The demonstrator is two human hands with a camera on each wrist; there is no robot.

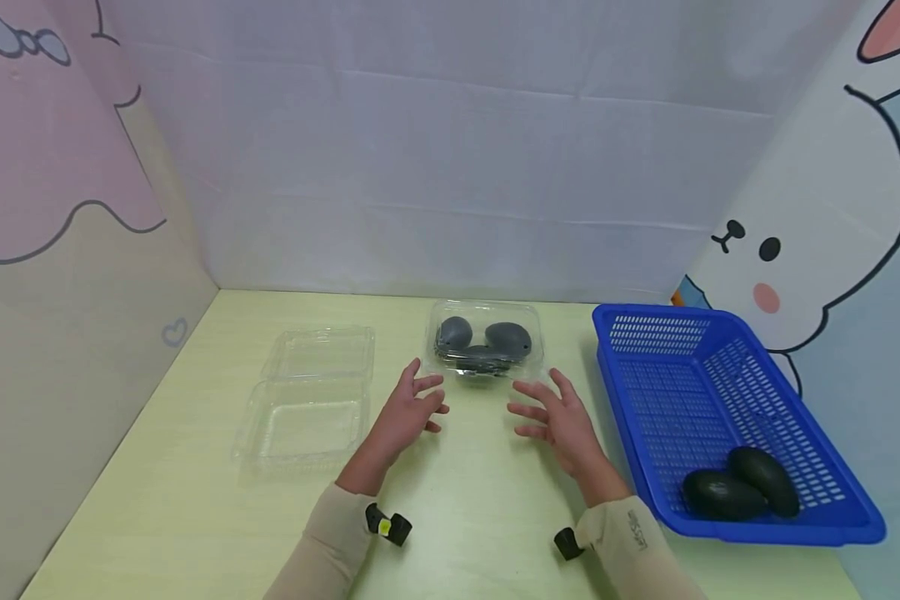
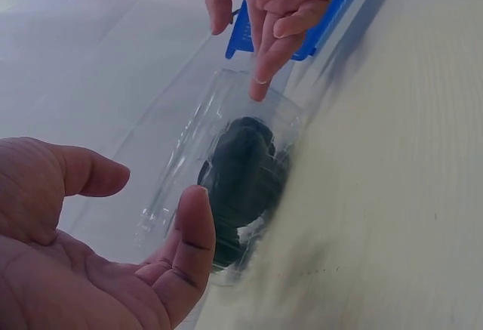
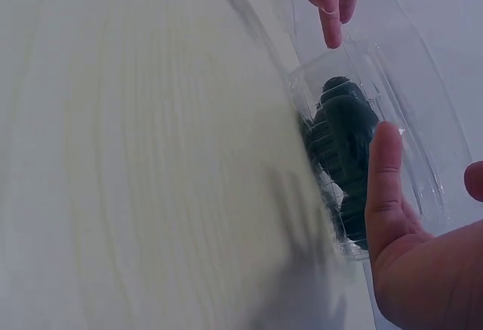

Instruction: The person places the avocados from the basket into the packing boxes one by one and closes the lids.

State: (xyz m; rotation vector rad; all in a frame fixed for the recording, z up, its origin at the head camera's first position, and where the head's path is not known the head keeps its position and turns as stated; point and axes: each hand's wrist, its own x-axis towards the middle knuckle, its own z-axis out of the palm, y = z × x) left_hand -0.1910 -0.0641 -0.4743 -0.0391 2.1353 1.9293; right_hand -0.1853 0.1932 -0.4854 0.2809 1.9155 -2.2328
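A closed clear plastic clamshell box (image 1: 484, 340) stands at the back middle of the table with several dark avocados (image 1: 508, 340) inside. My left hand (image 1: 412, 408) hovers in front of its left corner, fingers spread and loosely bent. On the other side my right hand (image 1: 562, 421) is held likewise, near the box's right corner. Neither hand holds anything, and a gap of bare table lies between them. Both wrist views show the box (image 2: 219, 156) just beyond the fingers; whether any fingertip touches it I cannot tell.
An opened clear clamshell box (image 1: 307, 408) lies to the left, its lid folded back. At the right is a blue plastic basket (image 1: 637, 467) with two dark avocados (image 1: 723, 495) in its near end. A white cloth wall (image 1: 450, 183) rises behind the table (image 1: 480, 517).
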